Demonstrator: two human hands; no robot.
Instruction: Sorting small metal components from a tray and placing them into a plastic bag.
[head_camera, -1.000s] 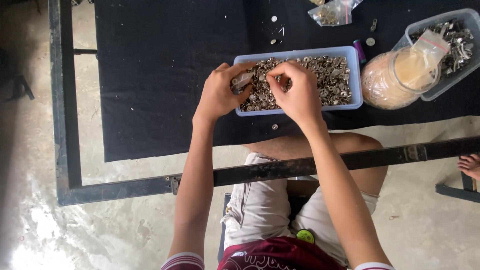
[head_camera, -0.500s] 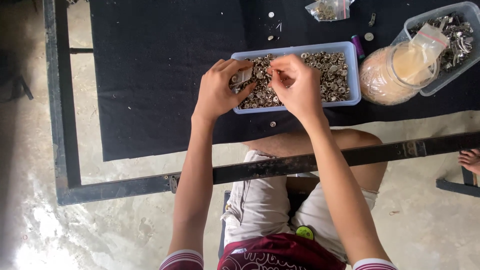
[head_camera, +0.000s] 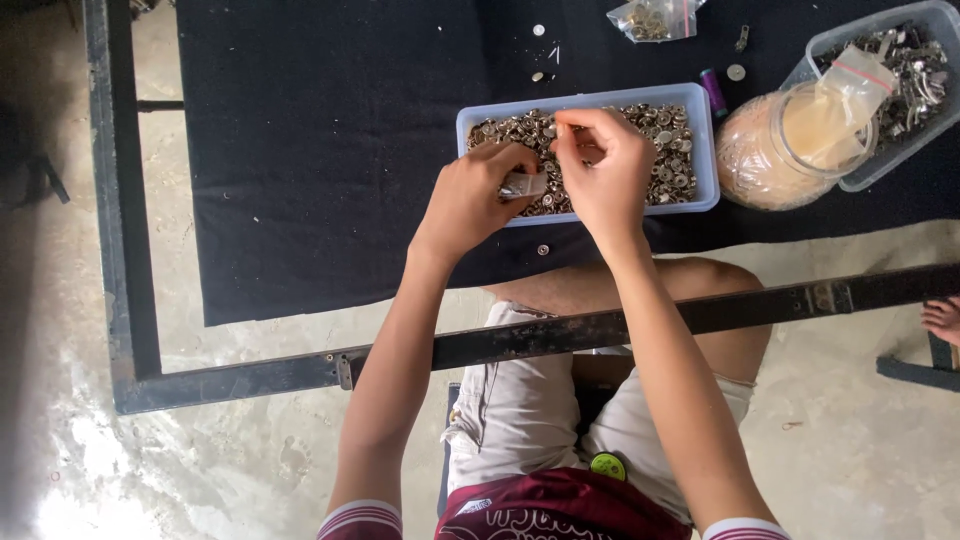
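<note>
Both hands over the blue tray of metal buttons: left hand pinches a small clear bag, right hand pinches a button

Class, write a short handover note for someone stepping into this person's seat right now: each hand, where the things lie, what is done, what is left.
Left hand: pinches a small clear bag over the near edge of the blue tray.
Right hand: fingertips closed just above the bag's mouth, over the metal buttons in the tray; whether it holds one is hidden.
Nearby: a filled clear bag at the far edge of the black cloth, a plastic jar and a second tub to the right.
Done: at least one bag looks filled.
Left: the tray is still heaped with buttons.
</note>
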